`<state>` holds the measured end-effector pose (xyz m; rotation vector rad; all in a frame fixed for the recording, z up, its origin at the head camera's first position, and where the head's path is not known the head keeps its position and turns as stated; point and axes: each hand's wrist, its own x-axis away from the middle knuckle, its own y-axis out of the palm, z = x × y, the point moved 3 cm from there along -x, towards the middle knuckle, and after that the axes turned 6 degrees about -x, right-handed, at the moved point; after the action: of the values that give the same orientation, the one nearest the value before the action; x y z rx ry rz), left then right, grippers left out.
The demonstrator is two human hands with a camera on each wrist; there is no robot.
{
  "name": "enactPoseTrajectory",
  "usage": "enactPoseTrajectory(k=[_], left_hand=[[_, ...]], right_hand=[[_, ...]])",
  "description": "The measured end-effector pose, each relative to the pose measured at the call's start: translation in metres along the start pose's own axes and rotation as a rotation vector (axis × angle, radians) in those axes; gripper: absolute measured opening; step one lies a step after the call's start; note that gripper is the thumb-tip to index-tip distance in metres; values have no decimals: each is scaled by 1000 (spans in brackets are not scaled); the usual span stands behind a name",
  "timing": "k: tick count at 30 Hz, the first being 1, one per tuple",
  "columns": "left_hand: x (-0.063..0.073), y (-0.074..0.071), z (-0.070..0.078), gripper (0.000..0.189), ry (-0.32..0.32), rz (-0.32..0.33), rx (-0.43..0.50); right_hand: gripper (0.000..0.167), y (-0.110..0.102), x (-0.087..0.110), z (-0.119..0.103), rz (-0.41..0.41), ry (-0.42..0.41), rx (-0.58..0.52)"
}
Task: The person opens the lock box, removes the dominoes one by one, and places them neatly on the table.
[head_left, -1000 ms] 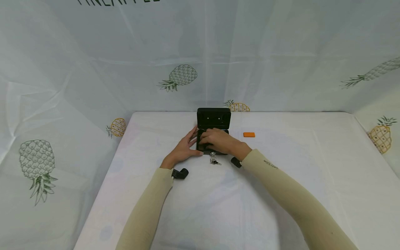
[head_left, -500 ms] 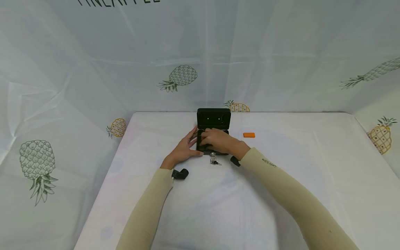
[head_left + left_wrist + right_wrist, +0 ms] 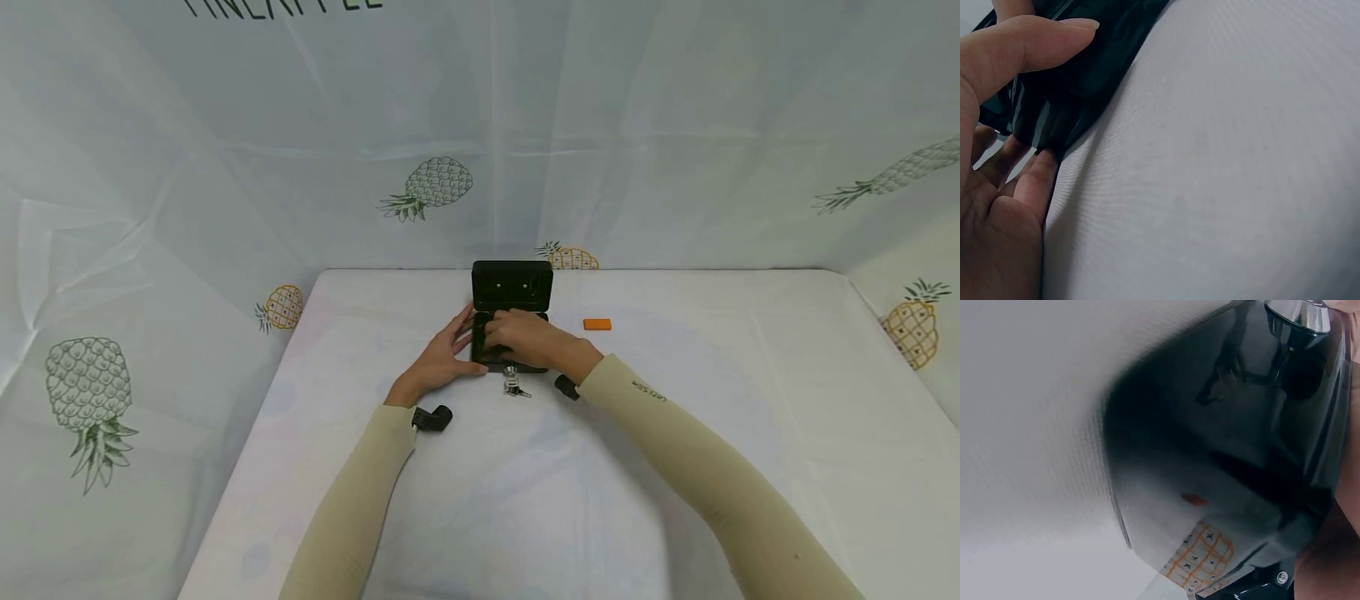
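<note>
In the head view a small black lockbox (image 3: 480, 365) stands on the table with its lid (image 3: 513, 286) raised. A silver lock with keys (image 3: 513, 383) sticks out at its front. My left hand (image 3: 441, 357) rests against the box's left side, fingers spread and fairly straight, thumb at the front corner; the left wrist view shows the thumb lying along the glossy black wall (image 3: 1079, 94). My right hand (image 3: 521, 336) reaches into the box with bent fingers. Its fingertips and anything between them are hidden. The right wrist view has the shiny wall (image 3: 1166, 462) and silver lock (image 3: 1302, 315).
A small orange block (image 3: 597, 324) lies on the white-covered table (image 3: 675, 400), right of the box. Pineapple-printed white sheeting (image 3: 637, 108) hangs behind the table and along its sides. A black wrist camera (image 3: 432, 418) sits on the left sleeve.
My right hand's fingers have shifted slightly to the right inside the box. The left hand, box, keys and orange block stay in place.
</note>
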<state>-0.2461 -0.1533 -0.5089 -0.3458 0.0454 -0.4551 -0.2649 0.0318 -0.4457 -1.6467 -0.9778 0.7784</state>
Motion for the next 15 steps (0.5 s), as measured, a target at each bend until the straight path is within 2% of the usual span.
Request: enactPoseTrajectory(k=[6,15], left_hand=[[0,1,0,120,-3,1,-4],[-1,0,0,120,14,5,-12]], right_hand=[[24,1,4,0,29,8,46],[23,-8,21,0,201,9,48]])
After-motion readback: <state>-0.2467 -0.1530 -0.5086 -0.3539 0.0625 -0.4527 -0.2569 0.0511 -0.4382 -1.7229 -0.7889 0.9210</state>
